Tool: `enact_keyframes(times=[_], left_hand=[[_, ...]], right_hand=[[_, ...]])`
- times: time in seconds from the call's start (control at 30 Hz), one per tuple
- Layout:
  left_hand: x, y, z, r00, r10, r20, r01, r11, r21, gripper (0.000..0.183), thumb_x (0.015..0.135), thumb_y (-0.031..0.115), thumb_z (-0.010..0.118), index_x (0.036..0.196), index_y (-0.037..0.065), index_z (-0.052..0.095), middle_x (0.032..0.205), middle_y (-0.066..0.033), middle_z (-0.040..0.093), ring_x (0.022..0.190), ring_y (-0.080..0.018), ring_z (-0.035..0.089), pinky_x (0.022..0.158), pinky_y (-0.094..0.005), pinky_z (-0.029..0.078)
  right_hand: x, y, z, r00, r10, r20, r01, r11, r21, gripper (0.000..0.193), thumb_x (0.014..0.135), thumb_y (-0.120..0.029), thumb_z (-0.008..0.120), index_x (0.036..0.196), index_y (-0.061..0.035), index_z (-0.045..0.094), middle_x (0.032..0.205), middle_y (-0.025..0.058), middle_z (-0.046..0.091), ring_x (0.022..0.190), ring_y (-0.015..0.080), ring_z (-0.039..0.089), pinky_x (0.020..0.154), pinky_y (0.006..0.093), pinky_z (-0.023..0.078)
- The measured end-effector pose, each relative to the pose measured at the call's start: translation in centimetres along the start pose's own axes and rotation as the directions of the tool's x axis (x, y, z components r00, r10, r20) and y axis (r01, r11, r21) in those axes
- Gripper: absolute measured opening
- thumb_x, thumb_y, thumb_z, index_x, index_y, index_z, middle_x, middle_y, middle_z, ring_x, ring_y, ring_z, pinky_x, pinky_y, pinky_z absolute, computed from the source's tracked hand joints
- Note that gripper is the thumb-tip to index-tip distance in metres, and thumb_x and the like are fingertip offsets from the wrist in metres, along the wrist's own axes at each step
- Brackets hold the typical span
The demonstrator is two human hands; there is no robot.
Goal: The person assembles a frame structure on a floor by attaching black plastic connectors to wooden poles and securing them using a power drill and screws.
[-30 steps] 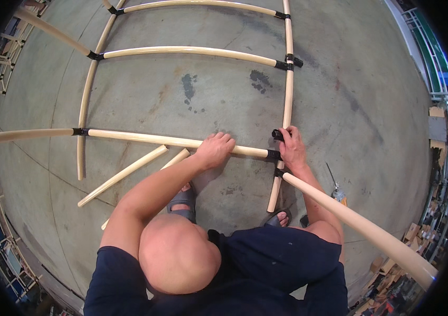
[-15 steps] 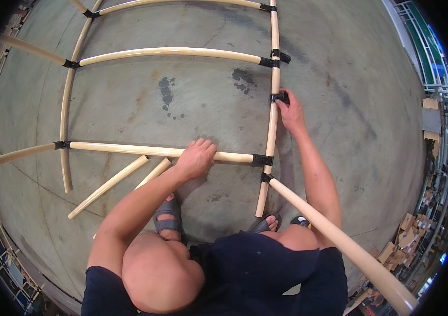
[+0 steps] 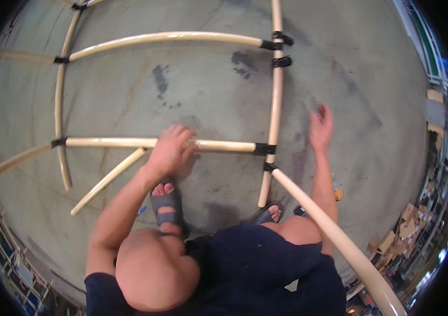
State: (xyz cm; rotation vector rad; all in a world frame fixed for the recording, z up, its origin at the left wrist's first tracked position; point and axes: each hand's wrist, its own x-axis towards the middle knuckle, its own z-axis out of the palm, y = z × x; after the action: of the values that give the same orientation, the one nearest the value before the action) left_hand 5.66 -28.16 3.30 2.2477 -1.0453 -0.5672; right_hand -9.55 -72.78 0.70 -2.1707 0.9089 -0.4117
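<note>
Beige tubes joined by black connectors make a ladder-like frame on the floor. My left hand [image 3: 174, 147], blurred, is over the near cross tube [image 3: 224, 145], its fingers bent; whether it grips the tube I cannot tell. My right hand [image 3: 321, 129], also blurred, hangs empty to the right of the right-hand long tube [image 3: 276, 95], fingers apart. On that tube a black clamp connector [image 3: 282, 62] sits just nearer than the joint [image 3: 271, 45] of the middle cross tube [image 3: 171, 37]. A loose tube [image 3: 108, 181] lies left of my left hand.
Another tube [image 3: 334, 231] rises from the near right joint, past my right forearm. My sandalled feet [image 3: 166, 210] are close to the near cross tube. A yellow-and-black item [image 3: 338, 191] lies beyond my right arm. Cardboard pieces [image 3: 403, 231] are piled at the right.
The clamp connector has shifted away along the right-hand tube, closer to the middle joint. My right hand has let go of it and drawn back rightward. My left hand has moved left.
</note>
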Motion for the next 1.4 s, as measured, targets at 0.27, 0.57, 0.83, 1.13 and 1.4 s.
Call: enact_keyframes(times=[0.27, 0.57, 0.83, 1.13, 1.4], left_hand=[[-11.9, -6.4, -3.5, 0.852, -0.223, -0.474, 0.345, 0.919, 0.188, 0.016, 0.09, 0.013, 0.067, 0.104, 0.004, 0.066, 0.106, -0.0141, 0.063, 0.101, -0.0366, 0.058, 0.09, -0.0462, 0.046], [-18.1, -7.3, -2.8, 0.851, -0.326, -0.412, 0.477, 0.807, 0.347, 0.043, 0.086, 0.023, 0.074, 0.124, 0.009, 0.061, 0.122, -0.0127, 0.061, 0.116, -0.0356, 0.056, 0.098, -0.0481, 0.042], [-21.3, -9.3, -4.1, 0.869, -0.494, -0.037, 0.48, 0.821, 0.309, 0.044, 0.085, 0.034, 0.076, 0.118, 0.009, 0.059, 0.107, -0.017, 0.066, 0.104, -0.0395, 0.063, 0.087, -0.0501, 0.049], [-16.8, -5.9, -2.1, 0.869, -0.495, 0.016, 0.484, 0.855, 0.188, 0.039, 0.085, 0.039, 0.078, 0.103, 0.007, 0.064, 0.09, -0.0219, 0.07, 0.085, -0.0455, 0.067, 0.074, -0.0537, 0.053], [-15.0, -7.6, -6.4, 0.823, -0.527, 0.211, 0.493, 0.848, 0.192, 0.025, 0.084, 0.028, 0.068, 0.103, 0.012, 0.068, 0.089, -0.02, 0.072, 0.086, -0.0432, 0.069, 0.076, -0.0534, 0.054]], right_hand=[[-27.6, 25.9, -19.7, 0.879, 0.275, -0.389, -0.438, 0.788, -0.433, 0.053, 0.092, -0.021, 0.076, 0.133, 0.0069, 0.056, 0.125, 0.0251, 0.064, 0.115, 0.0376, 0.063, 0.102, 0.0467, 0.048], [-25.9, 27.0, -17.4, 0.815, 0.458, -0.356, -0.545, 0.813, -0.204, 0.076, 0.091, -0.015, 0.077, 0.151, 0.0004, 0.033, 0.131, 0.0241, 0.061, 0.123, 0.0302, 0.059, 0.105, 0.0453, 0.046], [-29.2, 13.5, -18.7, 0.791, 0.603, -0.106, -0.609, 0.792, -0.042, 0.078, 0.089, -0.003, 0.073, 0.154, -0.005, 0.032, 0.124, 0.0189, 0.063, 0.112, 0.0252, 0.062, 0.097, 0.0399, 0.049], [-29.1, -3.2, -19.8, 0.432, 0.641, 0.634, -0.819, 0.573, -0.021, 0.075, 0.085, 0.004, 0.072, 0.151, -0.0105, 0.038, 0.099, 0.0057, 0.065, 0.082, 0.0095, 0.062, 0.07, 0.0261, 0.051], [-22.8, -12.3, -11.5, 0.132, 0.422, 0.897, -0.754, 0.631, -0.185, 0.078, 0.087, 0.0, 0.075, 0.153, -0.0087, 0.033, 0.105, 0.0044, 0.065, 0.09, 0.0095, 0.062, 0.076, 0.0248, 0.051]])
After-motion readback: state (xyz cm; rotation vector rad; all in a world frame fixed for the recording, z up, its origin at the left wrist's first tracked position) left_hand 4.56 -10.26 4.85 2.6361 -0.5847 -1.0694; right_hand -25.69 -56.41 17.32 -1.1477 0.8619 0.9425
